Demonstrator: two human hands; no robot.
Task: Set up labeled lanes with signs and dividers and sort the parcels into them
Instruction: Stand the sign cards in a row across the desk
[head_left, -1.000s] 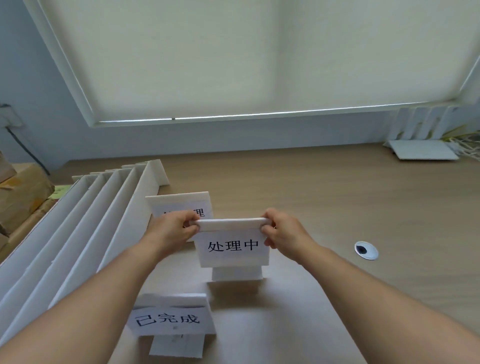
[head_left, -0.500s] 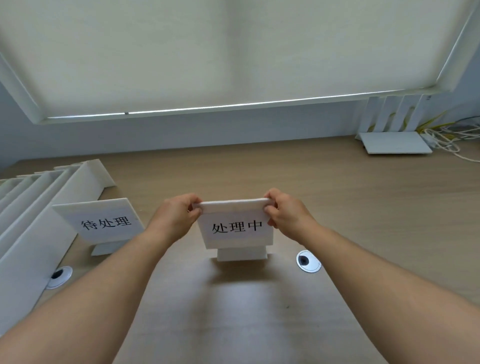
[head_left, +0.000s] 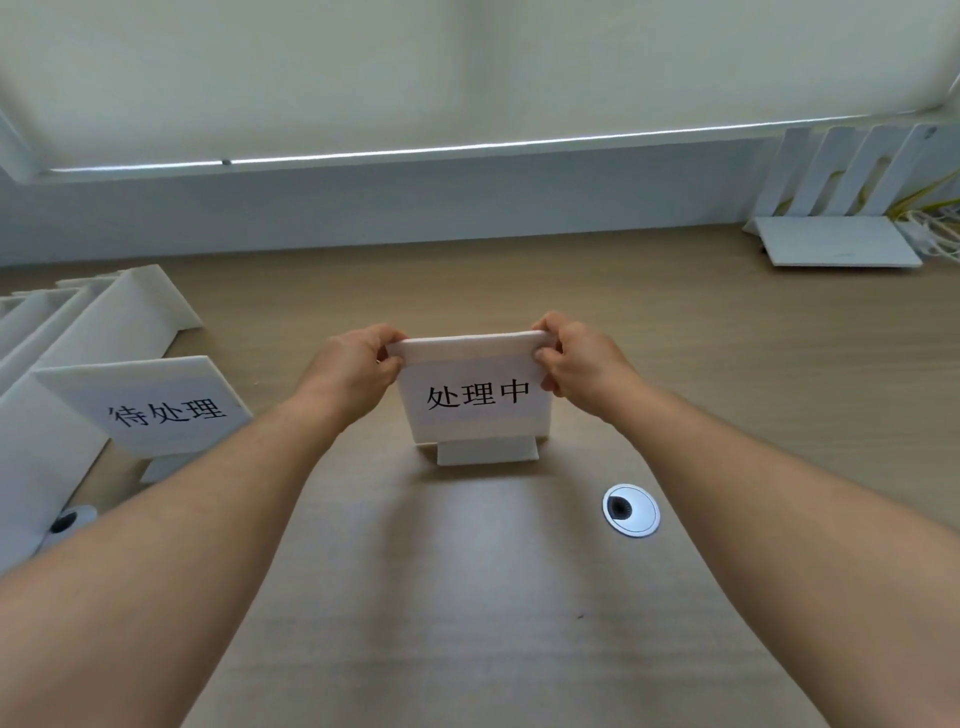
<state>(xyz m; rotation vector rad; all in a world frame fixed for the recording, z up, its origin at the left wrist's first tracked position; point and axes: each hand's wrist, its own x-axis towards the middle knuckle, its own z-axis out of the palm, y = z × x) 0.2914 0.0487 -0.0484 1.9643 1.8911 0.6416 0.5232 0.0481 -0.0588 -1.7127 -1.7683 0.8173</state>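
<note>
Because each hand pinches one top corner of the 处理中 sign (head_left: 478, 397), the left hand (head_left: 353, 364) and the right hand (head_left: 582, 358) can square it up and, I would guess, settle it on its small foot in the centre of the frame. Its base looks to be on the wooden desk (head_left: 467, 597), though I cannot tell whether its weight is let go. Low at the left edge a cable grommet (head_left: 67, 519) peeks out; a second grommet (head_left: 631, 509) sits lower right of the sign. At middle left stands the 待处理 sign (head_left: 166, 413), just beside the white dividers (head_left: 78, 332), probably awaiting their lanes. No parcels show. Farther off, upper right, a white router (head_left: 836, 244) sits by the wall, under the drawn blind (head_left: 467, 73).
</note>
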